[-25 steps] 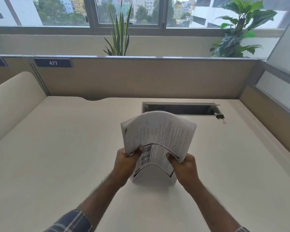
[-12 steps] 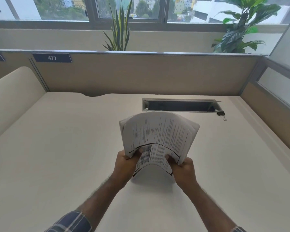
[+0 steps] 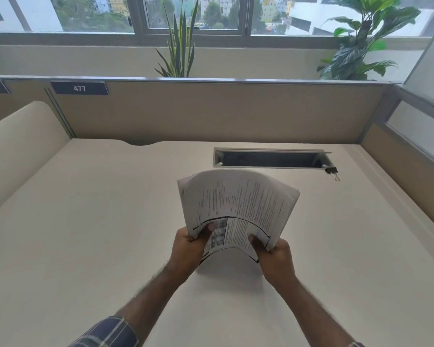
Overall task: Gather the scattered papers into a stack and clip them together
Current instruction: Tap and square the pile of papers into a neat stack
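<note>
A thick stack of printed papers (image 3: 238, 204) stands on edge above the middle of the desk, bowed upward between my hands. My left hand (image 3: 188, 246) grips its lower left corner, thumb over the front sheet. My right hand (image 3: 273, 256) grips the lower right corner the same way. The front sheet sits a little lower than the rest of the stack. A black binder clip (image 3: 332, 171) lies on the desk at the back right, beside the end of the cable slot, well apart from both hands.
The cream desk (image 3: 98, 234) is walled by beige partitions at the back and both sides. An open cable slot (image 3: 271, 159) is cut into the desk behind the papers. Plants stand on the sill beyond the partition.
The stack and both hands stay in almost the same place; the papers have been shuffled slightly and the view has tipped down a little.
</note>
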Demonstrator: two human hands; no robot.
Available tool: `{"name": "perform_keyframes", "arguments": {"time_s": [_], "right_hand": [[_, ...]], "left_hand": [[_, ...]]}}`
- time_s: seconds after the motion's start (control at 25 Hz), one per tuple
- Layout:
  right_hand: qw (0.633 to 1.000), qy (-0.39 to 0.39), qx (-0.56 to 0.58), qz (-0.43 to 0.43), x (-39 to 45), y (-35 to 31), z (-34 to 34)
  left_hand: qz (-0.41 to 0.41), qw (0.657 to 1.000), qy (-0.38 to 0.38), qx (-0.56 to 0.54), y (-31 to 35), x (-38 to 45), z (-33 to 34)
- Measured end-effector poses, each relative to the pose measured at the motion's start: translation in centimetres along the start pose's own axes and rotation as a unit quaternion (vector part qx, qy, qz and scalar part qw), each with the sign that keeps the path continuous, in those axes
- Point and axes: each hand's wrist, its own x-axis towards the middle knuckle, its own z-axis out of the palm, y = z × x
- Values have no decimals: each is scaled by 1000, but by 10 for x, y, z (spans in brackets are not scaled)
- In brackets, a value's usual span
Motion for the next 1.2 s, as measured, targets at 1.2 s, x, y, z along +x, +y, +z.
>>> {"name": "perform_keyframes", "arguments": {"time_s": [1.2], "right_hand": [[919,12,357,166,-7,-68,26]], "left_hand": [[-318,868,58,-376,-1,16,8]]}}
